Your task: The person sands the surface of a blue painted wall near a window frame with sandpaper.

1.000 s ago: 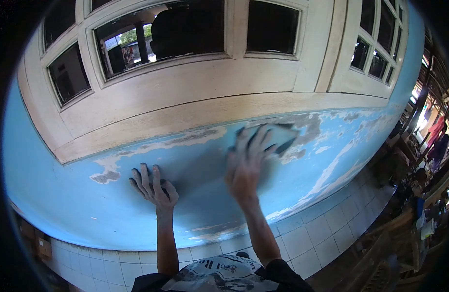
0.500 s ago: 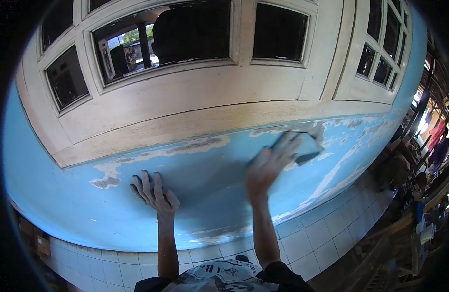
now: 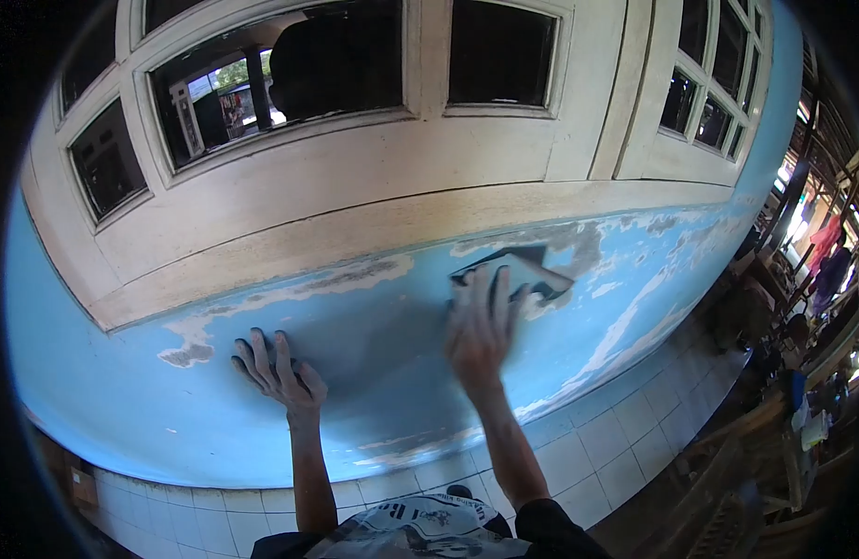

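A light-blue wall (image 3: 206, 419) with chipped paint and bare grey patches fills the middle of the view. My left hand (image 3: 279, 373) rests on it, fingers spread and dusty, holding nothing. To the right, my right hand (image 3: 481, 326) presses a folded sheet of sandpaper (image 3: 539, 275) against the wall just below the window frame. The sheet is dark on one side and paler on the other, its folded end sticking out past the fingers. Motion blurs this hand a little, and part of the sheet is hidden under it.
Above the wall is a cream wooden window frame (image 3: 374, 172) with dark glass panes. White floor tiles (image 3: 560, 466) run along the wall's foot. At the right lies cluttered timber (image 3: 774, 438), and a cardboard box (image 3: 83, 484) stands at the lower left.
My right hand has moved left along the wall with the sandpaper, whose dark side now shows more. My left hand keeps its place on the wall; the whole view has shifted slightly.
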The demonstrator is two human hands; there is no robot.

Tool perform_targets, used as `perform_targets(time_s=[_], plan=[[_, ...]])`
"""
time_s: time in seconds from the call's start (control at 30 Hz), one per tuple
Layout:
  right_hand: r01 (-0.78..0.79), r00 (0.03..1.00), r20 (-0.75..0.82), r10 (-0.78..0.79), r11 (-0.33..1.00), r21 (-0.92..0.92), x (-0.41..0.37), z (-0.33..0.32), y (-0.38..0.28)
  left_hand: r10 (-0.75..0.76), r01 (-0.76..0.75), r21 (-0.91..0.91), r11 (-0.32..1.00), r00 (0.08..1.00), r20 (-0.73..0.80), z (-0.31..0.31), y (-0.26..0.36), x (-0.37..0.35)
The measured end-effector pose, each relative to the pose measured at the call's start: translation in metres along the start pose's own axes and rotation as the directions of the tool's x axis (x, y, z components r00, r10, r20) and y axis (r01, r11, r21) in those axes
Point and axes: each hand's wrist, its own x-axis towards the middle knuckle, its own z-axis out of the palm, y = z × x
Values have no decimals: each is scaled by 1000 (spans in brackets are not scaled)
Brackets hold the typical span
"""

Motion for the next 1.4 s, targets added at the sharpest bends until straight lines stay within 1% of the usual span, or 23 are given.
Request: perform_targets(time_s=[0.07,0.13,0.2,0.23,0.27,0.33,0.37,0.43,0.47,0.57,0.67,0.73,0.87,0.9,0.93,1.07,1.1,1.13,1.17,1.27,1.3,1.33,1.4], plan=[[-50,998,-36,47,995,-90,10,2,14,10,-10,27,1000,1000,1,-1,1,1],[-470,804,-199,560,804,365,30,-5,9,-2,2,22,1000,1000,8,-3,2,1],[-420,837,-198,510,831,365,11,2,-11,-10,10,18,1000,1000,14,-2,4,0],[-102,982,-120,146,942,319,4,0,-17,-13,13,15,1000,1000,17,-2,4,0],[237,970,-29,-240,923,303,1,0,-21,-13,12,13,1000,1000,18,-2,2,0],[295,955,-42,-293,933,207,4,-4,0,0,-1,25,1000,1000,27,-3,0,-1],[0,996,-82,27,946,323,8,-5,9,-3,2,39,999,1000,30,-2,1,0],[-440,815,-129,565,748,497,30,-14,7,9,-10,34,999,999,31,-3,3,4],[-439,819,-122,561,749,497,21,-6,2,24,-24,25,999,999,31,-4,5,5],[89,995,25,-99,961,261,-22,11,-32,29,-30,33,999,999,29,-3,3,4],[-40,985,174,-22,937,347,-32,4,-13,23,-24,24,999,999,33,-4,3,4],[-340,923,-61,381,878,336,-2,-4,7,27,-27,29,999,999,29,-2,3,7],[-423,799,-173,576,743,518,-4,-1,-19,19,-20,20,1000,999,30,-3,4,4],[-243,954,-62,294,877,413,-27,-4,-31,21,-22,17,1000,999,34,-5,3,2],[-13,997,78,-14,943,332,-40,-2,-33,1,-1,9,1000,1000,21,-2,3,2],[235,970,1,-242,943,235,-47,-4,2,-25,25,-1,1000,1000,9,-1,5,3],[-133,985,-54,164,922,362,-30,-8,8,-26,26,3,1000,1000,11,-2,4,3],[-454,838,-49,544,743,492,-19,-12,11,-31,31,-1,1000,999,17,-2,4,3],[-451,840,-45,540,743,494,-19,-10,8,-37,37,-5,999,999,21,-2,5,2],[-341,898,-72,435,789,510,-29,-3,-13,-27,27,-10,1000,1000,8,-1,5,3],[-132,990,118,83,849,511,-43,-9,-19,-25,25,-9,1000,1000,7,0,5,4],[77,914,293,-281,829,554,-52,-11,-22,-29,30,-10,1000,999,18,-1,4,3],[156,940,193,-283,855,494,-60,0,0,-35,35,-2,999,999,39,-4,3,1]])
